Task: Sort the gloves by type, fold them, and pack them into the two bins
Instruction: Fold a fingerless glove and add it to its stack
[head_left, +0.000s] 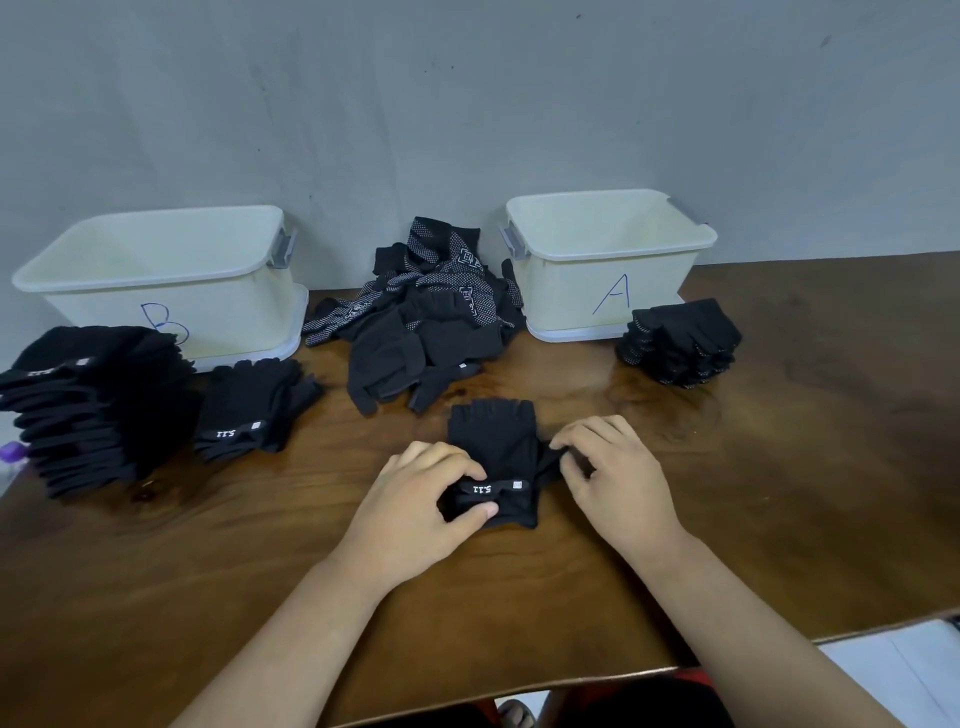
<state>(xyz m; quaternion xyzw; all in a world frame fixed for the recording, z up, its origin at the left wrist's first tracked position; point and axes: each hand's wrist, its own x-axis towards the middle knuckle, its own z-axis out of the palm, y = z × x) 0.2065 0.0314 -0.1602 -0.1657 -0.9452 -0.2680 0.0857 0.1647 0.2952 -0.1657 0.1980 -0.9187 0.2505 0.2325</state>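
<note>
One camera is sitting on the person's head. It is looking forward and down at the brown table (779, 467) from close up. The table's near edge is showing at 6 o'clock, and the grey wall (467, 104) is filling 12 o'clock.

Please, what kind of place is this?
Probably a sorting and packing workstation: bin A and bin B on a wooden table, stacked black gloves, and left hand and right hand holding a glove.
</note>
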